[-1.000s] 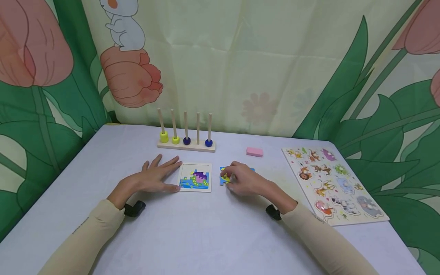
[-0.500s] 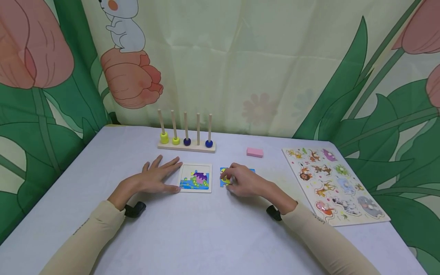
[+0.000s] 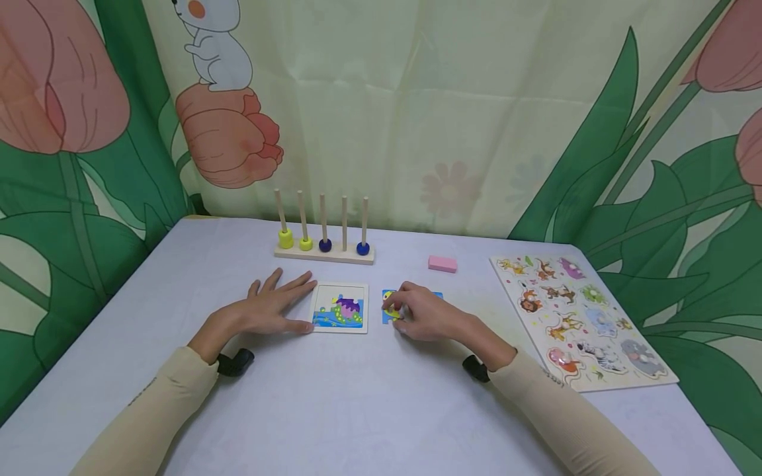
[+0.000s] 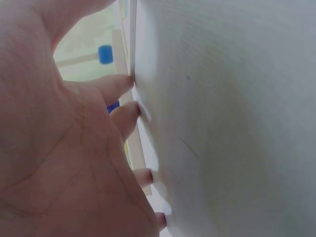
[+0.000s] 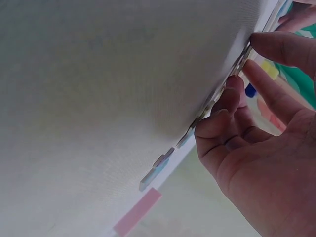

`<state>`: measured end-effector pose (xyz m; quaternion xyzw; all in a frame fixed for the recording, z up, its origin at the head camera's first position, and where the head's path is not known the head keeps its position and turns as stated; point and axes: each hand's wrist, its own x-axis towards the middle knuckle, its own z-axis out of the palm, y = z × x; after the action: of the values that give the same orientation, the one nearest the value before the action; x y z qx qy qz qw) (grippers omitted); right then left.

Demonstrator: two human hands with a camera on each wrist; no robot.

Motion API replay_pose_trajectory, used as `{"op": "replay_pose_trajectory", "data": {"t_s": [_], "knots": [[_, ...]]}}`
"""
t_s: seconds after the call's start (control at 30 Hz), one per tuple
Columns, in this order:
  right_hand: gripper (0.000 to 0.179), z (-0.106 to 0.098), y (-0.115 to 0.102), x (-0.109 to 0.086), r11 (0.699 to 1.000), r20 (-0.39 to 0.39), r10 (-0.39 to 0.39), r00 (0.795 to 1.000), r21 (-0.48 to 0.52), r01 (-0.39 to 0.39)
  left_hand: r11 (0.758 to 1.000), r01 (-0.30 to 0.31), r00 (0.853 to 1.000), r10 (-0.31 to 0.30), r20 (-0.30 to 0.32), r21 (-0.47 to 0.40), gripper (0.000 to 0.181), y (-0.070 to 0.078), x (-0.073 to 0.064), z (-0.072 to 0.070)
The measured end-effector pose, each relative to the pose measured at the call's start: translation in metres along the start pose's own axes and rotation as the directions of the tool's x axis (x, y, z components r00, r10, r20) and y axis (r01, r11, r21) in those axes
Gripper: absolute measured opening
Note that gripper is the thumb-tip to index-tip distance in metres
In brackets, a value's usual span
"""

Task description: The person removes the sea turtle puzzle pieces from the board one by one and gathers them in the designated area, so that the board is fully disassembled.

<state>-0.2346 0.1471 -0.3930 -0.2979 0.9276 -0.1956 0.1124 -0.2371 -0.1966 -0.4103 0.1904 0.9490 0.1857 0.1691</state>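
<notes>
My left hand (image 3: 268,309) lies with fingers spread at the left edge of a white-rimmed puzzle tray (image 3: 340,330). Its index finger is at the upper left corner and its thumb at the lower left. Inside the tray, joined pieces show a purple and green picture over blue water. Right of the tray, my right hand (image 3: 430,314) pinches a blue and yellow puzzle piece (image 3: 387,317) between thumb and index finger, low over the table; its other fingers (image 5: 212,131) are curled. More blue pieces (image 5: 155,173) lie beneath and beyond that hand, partly hidden by it.
Behind the tray stands a wooden peg rack (image 3: 324,254) with yellow and blue beads. A pink block (image 3: 442,264) sits at the back, right of the middle. An animal peg puzzle board (image 3: 580,324) lies on the right side. A printed curtain (image 3: 381,99) hangs behind the table.
</notes>
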Motion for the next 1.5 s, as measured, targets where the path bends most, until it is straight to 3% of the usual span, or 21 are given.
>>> {"op": "replay_pose_trajectory", "data": {"t_s": [0.63, 1.0, 1.27, 1.5], "knots": [[0.031, 0.002, 0.0, 0.002, 1.0, 0.016, 0.016, 1.0, -0.004, -0.015, 0.999, 0.03, 1.0, -0.031, 0.007, 0.014, 0.1, 0.001, 0.0, 0.001], [0.033, 0.001, -0.001, 0.0, 0.999, 0.019, 0.032, 0.999, -0.012, -0.032, 1.0, 0.015, 1.0, -0.015, 0.004, 0.001, 0.1, 0.002, -0.001, -0.001], [0.032, 0.0, -0.004, 0.002, 0.999, -0.04, -0.025, 0.999, -0.021, 0.024, 1.0, 0.015, 1.0, -0.015, 0.003, 0.001, 0.099, 0.002, -0.001, -0.001], [0.03, 0.005, -0.018, 0.014, 0.999, -0.069, -0.035, 0.997, 0.01, 0.035, 1.0, 0.019, 1.0, -0.019, 0.008, 0.003, 0.1, 0.002, -0.001, -0.001]]}}
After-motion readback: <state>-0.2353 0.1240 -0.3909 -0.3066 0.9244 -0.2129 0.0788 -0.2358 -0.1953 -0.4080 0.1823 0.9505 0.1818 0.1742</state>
